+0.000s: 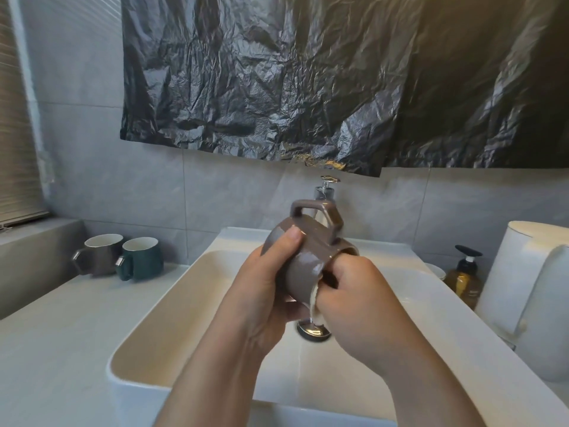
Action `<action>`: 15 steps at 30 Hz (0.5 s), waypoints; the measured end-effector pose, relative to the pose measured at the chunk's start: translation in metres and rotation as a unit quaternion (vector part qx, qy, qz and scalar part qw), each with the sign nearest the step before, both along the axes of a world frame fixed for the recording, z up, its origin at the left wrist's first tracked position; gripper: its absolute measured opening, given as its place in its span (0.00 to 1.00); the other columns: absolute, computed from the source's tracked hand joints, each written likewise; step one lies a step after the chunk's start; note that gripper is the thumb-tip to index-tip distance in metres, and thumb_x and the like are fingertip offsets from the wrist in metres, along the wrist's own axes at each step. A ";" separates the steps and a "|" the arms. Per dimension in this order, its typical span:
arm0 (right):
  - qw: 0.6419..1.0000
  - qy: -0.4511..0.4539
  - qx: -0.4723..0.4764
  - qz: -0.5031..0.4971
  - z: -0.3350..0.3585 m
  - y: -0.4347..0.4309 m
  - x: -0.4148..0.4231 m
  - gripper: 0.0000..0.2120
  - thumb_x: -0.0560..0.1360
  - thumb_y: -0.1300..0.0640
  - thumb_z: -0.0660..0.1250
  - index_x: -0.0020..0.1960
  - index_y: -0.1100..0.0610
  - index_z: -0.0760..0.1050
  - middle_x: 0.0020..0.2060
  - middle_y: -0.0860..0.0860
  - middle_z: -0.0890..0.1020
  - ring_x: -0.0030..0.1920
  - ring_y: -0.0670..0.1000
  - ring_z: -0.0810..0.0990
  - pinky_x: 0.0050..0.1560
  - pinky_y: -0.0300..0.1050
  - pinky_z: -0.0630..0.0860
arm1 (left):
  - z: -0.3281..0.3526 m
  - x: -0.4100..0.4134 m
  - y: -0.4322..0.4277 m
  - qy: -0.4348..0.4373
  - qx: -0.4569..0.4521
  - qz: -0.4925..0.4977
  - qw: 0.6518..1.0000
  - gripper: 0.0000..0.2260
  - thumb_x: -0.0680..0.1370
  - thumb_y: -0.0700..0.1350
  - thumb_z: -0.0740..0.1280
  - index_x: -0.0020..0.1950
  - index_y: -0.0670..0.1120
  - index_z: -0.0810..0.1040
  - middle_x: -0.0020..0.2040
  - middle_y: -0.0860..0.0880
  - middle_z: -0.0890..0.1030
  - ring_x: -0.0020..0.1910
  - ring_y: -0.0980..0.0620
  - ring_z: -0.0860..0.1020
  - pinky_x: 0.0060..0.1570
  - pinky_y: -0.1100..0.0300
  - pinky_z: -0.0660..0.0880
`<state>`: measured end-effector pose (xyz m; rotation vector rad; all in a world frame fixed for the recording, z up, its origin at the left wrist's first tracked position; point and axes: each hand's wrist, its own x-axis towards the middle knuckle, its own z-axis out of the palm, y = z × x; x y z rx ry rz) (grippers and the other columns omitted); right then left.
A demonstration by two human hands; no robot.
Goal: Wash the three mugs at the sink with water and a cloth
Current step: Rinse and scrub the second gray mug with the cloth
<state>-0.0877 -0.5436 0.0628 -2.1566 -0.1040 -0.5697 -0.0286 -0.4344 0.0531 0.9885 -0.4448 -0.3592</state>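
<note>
Over the white sink (172, 306), my left hand (264, 291) grips a grey-brown mug (311, 257) lying on its side, handle up and mouth to the right. My right hand (354, 300) has its fingers curled into the mug's mouth, holding a pale cloth (314, 306) of which only an edge shows below the rim. A second grey-brown mug (100, 254) and a dark green mug (143, 257) stand upright side by side on the counter at the left. The chrome tap (326, 189) rises behind the held mug.
The chrome drain (314, 329) sits in the basin below my hands. An amber pump bottle (465, 277) stands right of the sink, beside a white toilet (529, 291). Black plastic sheeting (338, 81) hangs on the wall above. White counter (55, 343) spreads to the left.
</note>
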 end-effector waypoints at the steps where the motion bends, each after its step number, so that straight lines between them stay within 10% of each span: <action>1: 1.000 0.001 0.005 -0.010 0.001 0.001 0.001 0.08 0.76 0.60 0.64 0.51 0.51 0.79 0.39 0.47 0.83 0.38 0.46 0.81 0.38 0.39 0.80 | 0.000 0.000 0.000 0.006 -0.017 0.013 1.000 0.09 0.63 0.55 0.71 0.36 0.54 0.88 0.39 0.47 0.86 0.33 0.51 0.84 0.31 0.57 0.79; 11: 0.991 0.101 0.018 0.080 0.009 -0.011 -0.007 0.18 0.78 0.65 0.59 0.32 0.53 0.75 0.23 0.51 0.79 0.26 0.50 0.78 0.38 0.47 0.76 | -0.004 0.002 -0.006 0.043 -0.045 0.054 0.997 0.10 0.65 0.52 0.69 0.35 0.50 0.87 0.36 0.46 0.85 0.31 0.51 0.83 0.33 0.58 0.76; 15: 0.992 0.092 0.032 0.081 0.002 -0.010 -0.002 0.14 0.80 0.64 0.58 0.41 0.55 0.80 0.29 0.46 0.78 0.31 0.46 0.74 0.36 0.40 0.72 | -0.003 0.000 -0.005 0.047 -0.048 0.072 0.995 0.14 0.64 0.52 0.70 0.44 0.46 0.85 0.37 0.46 0.86 0.30 0.52 0.83 0.25 0.60 0.77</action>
